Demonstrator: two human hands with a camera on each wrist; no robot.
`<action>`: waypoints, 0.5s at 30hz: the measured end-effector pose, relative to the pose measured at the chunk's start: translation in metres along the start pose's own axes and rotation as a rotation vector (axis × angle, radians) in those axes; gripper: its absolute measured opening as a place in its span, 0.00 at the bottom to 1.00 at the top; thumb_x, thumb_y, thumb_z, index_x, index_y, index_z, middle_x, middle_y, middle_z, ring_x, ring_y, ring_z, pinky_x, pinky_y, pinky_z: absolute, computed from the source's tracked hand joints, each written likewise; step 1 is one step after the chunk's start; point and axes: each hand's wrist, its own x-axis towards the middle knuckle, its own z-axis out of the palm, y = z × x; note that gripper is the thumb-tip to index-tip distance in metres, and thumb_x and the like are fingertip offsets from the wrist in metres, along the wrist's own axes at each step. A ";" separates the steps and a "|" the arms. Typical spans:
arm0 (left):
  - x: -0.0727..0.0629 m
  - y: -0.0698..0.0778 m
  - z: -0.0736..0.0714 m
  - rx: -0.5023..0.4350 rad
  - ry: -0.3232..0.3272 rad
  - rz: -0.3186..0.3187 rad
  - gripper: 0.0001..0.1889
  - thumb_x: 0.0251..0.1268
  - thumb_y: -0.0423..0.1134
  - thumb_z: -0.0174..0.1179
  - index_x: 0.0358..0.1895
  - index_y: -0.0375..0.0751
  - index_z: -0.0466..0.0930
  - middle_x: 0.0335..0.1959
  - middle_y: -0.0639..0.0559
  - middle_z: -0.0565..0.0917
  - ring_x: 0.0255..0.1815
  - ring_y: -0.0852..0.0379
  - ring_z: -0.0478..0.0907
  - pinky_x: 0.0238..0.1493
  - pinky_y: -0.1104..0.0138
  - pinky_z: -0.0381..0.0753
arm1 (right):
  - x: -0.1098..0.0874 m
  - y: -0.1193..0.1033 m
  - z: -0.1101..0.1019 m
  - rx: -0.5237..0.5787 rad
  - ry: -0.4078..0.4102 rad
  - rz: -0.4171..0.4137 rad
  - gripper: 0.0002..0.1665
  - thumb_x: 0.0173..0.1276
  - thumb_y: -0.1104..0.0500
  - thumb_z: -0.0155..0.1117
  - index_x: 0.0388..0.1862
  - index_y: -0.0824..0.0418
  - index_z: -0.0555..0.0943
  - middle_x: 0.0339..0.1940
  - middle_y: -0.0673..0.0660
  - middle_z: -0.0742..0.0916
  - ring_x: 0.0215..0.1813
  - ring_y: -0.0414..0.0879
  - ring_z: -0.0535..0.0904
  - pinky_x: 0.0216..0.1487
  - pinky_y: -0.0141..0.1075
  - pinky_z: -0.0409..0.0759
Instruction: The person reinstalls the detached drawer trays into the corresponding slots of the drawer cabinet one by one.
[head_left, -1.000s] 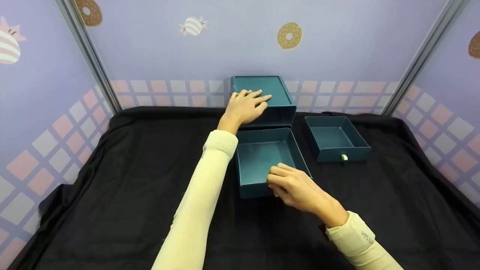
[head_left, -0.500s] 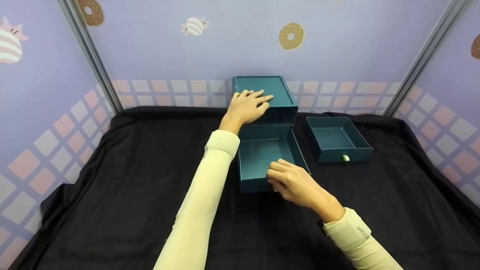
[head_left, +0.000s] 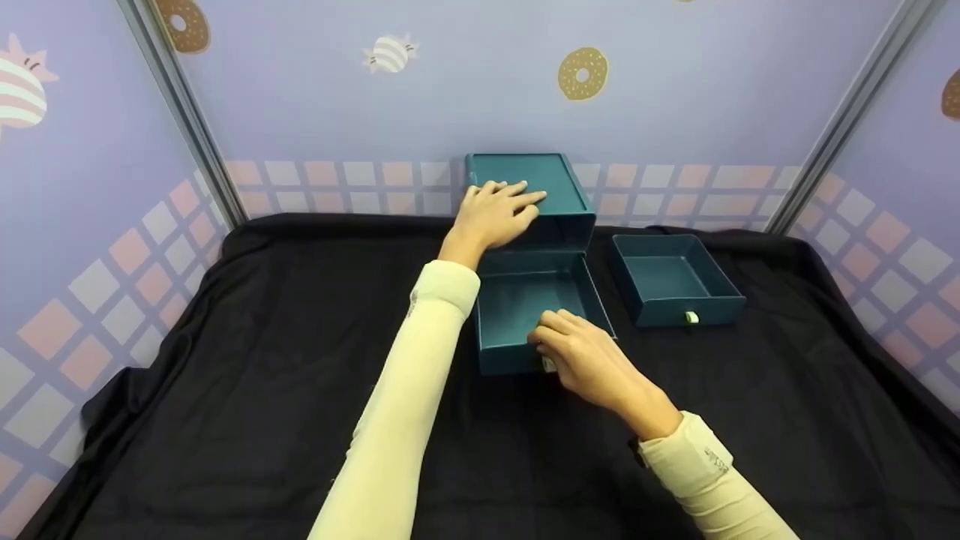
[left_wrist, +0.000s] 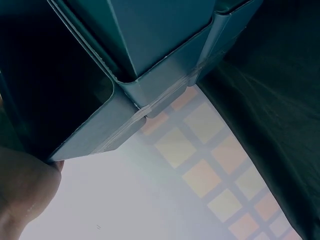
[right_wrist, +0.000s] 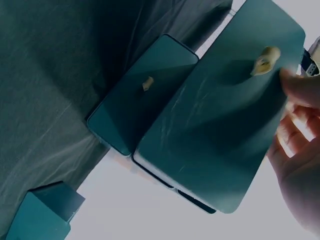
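Note:
A teal drawer cabinet [head_left: 559, 174] stands against the back wall. My left hand [head_left: 496, 214] rests on its top with fingers spread; the left wrist view shows this hand [left_wrist: 22, 185] beside a dark, open upper compartment [left_wrist: 50, 75]. Below that compartment a teal drawer [head_left: 499, 358] sticks out towards me. My right hand [head_left: 581, 356] holds the drawer's front edge at its right side. In the right wrist view the thumb lies on the drawer front [right_wrist: 215, 115], near its pale pull tab [right_wrist: 265, 60], with fingers over the edge. Another drawer front [right_wrist: 135, 107] with a tab sits lower in the cabinet.
A separate teal drawer [head_left: 690, 310] with a pale tab lies on the black cloth [head_left: 300, 375], right of the cabinet. Patterned lilac walls [head_left: 480, 75] close off the back and both sides, with metal posts [head_left: 840, 112] at the corners.
The right hand and the drawer have moved away from me, so the drawer sticks out less from the cabinet. The left hand stays on the cabinet top.

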 end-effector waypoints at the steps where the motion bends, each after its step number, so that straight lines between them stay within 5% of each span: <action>1: 0.000 0.000 0.000 0.004 0.000 -0.002 0.27 0.88 0.58 0.33 0.83 0.74 0.61 0.86 0.60 0.59 0.86 0.48 0.54 0.82 0.47 0.53 | 0.001 0.000 0.001 -0.004 0.000 0.006 0.13 0.67 0.75 0.67 0.43 0.59 0.86 0.36 0.51 0.80 0.37 0.45 0.72 0.37 0.37 0.77; 15: 0.000 0.000 0.000 0.011 0.000 -0.005 0.27 0.88 0.58 0.33 0.83 0.74 0.61 0.86 0.60 0.59 0.86 0.48 0.54 0.82 0.47 0.53 | 0.003 0.003 0.009 -0.013 0.026 0.052 0.14 0.72 0.73 0.65 0.46 0.59 0.90 0.38 0.52 0.83 0.40 0.46 0.78 0.42 0.38 0.81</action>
